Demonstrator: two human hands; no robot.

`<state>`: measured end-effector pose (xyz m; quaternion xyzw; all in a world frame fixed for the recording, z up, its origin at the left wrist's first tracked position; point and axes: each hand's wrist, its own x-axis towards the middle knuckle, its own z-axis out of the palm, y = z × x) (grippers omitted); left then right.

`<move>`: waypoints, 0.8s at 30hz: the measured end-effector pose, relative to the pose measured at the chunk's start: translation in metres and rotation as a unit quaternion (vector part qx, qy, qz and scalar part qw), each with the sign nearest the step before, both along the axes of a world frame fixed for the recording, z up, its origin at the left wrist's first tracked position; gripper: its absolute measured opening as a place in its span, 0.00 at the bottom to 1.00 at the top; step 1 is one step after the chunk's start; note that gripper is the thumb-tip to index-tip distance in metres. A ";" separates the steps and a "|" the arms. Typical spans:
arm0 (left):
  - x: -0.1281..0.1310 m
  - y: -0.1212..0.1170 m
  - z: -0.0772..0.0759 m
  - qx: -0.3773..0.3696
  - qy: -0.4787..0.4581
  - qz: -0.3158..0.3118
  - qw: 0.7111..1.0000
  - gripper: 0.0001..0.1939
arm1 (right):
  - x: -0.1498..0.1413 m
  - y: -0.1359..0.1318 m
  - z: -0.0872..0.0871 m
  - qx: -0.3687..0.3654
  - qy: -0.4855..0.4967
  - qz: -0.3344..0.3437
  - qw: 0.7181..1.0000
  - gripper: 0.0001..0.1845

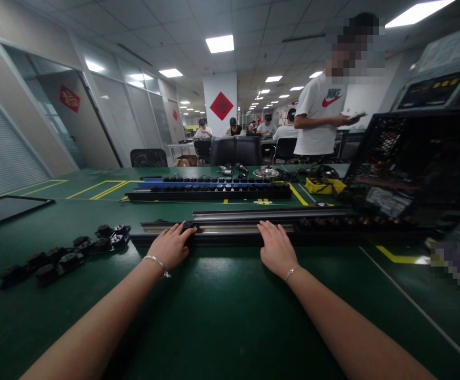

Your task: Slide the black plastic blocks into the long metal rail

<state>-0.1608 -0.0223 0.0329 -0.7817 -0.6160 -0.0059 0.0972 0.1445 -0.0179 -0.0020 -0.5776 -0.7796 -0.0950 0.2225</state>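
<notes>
A long metal rail in a dark housing lies across the green table in front of me. My left hand rests on the rail's near edge, fingers bent over it, fingertips touching a small black socket module seated at the rail's left end. My right hand lies flat against the rail's front edge further right, fingers stretched out and together, holding nothing. More black modules sit in the rail toward the right.
A row of loose black socket modules lies at the left. Another long black strip with sockets and a blue one lie behind. A black crate stands at right. A person stands beyond the table; others sit far back.
</notes>
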 end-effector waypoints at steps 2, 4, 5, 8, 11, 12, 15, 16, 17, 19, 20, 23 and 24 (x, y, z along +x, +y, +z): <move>-0.001 0.000 -0.001 -0.001 0.000 0.000 1.000 0.30 | 0.000 0.000 0.000 0.001 0.000 0.002 1.000 0.32; -0.002 0.001 -0.001 -0.001 0.003 -0.001 1.000 0.30 | 0.001 0.001 -0.001 0.001 0.000 0.004 1.000 0.32; -0.002 0.001 -0.002 0.000 0.005 -0.001 1.000 0.30 | 0.001 0.001 -0.001 0.001 0.000 0.003 1.000 0.32; -0.003 0.001 -0.002 -0.001 0.007 0.002 1.000 0.31 | 0.001 0.001 -0.002 0.003 -0.002 0.001 1.000 0.32; -0.003 0.001 -0.001 -0.002 0.009 0.005 1.000 0.31 | 0.001 0.001 -0.002 0.003 0.000 0.001 1.000 0.32; -0.004 0.000 0.000 -0.002 0.011 0.007 1.000 0.31 | 0.001 0.001 -0.002 0.003 0.001 0.002 1.000 0.32; -0.008 -0.001 0.001 -0.003 0.017 0.014 1.000 0.31 | 0.001 0.001 -0.002 0.005 0.004 0.003 1.000 0.32; -0.010 -0.001 0.001 -0.004 0.018 0.017 1.000 0.31 | 0.001 0.001 -0.002 0.007 0.004 0.003 1.000 0.32; -0.012 -0.001 0.002 -0.005 0.019 0.019 1.000 0.31 | 0.001 0.001 -0.002 0.008 0.004 0.003 1.000 0.32; -0.015 -0.002 0.002 -0.006 0.017 0.023 1.000 0.31 | 0.001 0.001 -0.002 0.009 0.004 0.004 1.000 0.32; -0.017 -0.002 0.002 -0.006 0.015 0.025 1.000 0.31 | 0.001 0.001 -0.002 0.008 0.004 0.005 1.000 0.32; -0.022 -0.003 0.003 -0.007 0.006 0.031 0.999 0.31 | 0.001 0.001 -0.001 0.006 0.002 0.005 1.000 0.32; -0.023 -0.002 0.003 -0.008 0.005 0.031 0.999 0.30 | 0.001 0.001 -0.001 0.005 0.001 0.004 1.000 0.32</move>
